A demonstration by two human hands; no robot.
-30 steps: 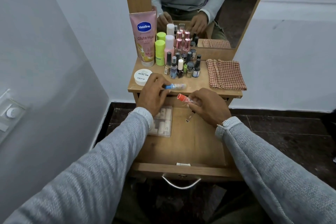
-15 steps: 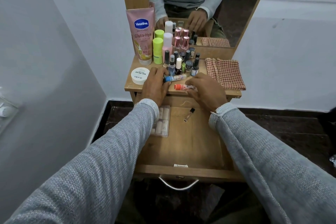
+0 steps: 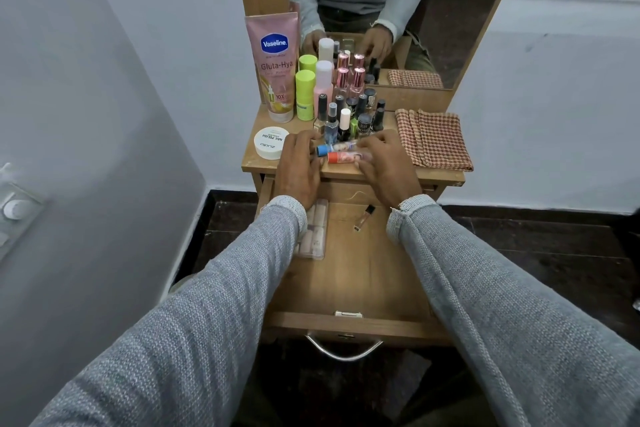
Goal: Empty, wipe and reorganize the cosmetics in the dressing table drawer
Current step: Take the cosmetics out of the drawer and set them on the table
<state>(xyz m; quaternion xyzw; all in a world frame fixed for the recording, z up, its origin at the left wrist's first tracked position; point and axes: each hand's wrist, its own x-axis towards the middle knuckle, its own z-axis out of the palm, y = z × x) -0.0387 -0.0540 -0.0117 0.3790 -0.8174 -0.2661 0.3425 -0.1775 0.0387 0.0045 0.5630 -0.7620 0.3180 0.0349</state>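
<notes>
Both hands on the tabletop (image 3: 446, 176) near edge, just past the open drawer (image 3: 349, 288). Left hand (image 3: 298, 168) has fingers curled at the blue cap end of the blue tube (image 3: 335, 148); looks like a light hold, grip not fully visible. Right hand (image 3: 388, 166) has fingers bent over the right ends of both tubes, touching the red tube (image 3: 343, 158); can't tell if it actually grips. The two tubes lie flat side by side, touching, caps to the left, blue one farther, red one nearer.

Just beyond the tubes stands a cluster of nail polish bottles (image 3: 356, 114), with green sticks (image 3: 305, 94) and a pink bottle (image 3: 323, 83) farther back. Vaseline tube (image 3: 274, 66) stands at far left against the mirror (image 3: 398, 3). White jar (image 3: 272, 142) sits left of the left hand. Folded checked cloth (image 3: 433, 139) lies at right of the tabletop.

In the drawer: a clear case (image 3: 313, 232) at far left, partly under the left sleeve, and a small vial (image 3: 363, 217) lying tilted near the far middle. Drawer handle (image 3: 343, 350) at the near edge.
</notes>
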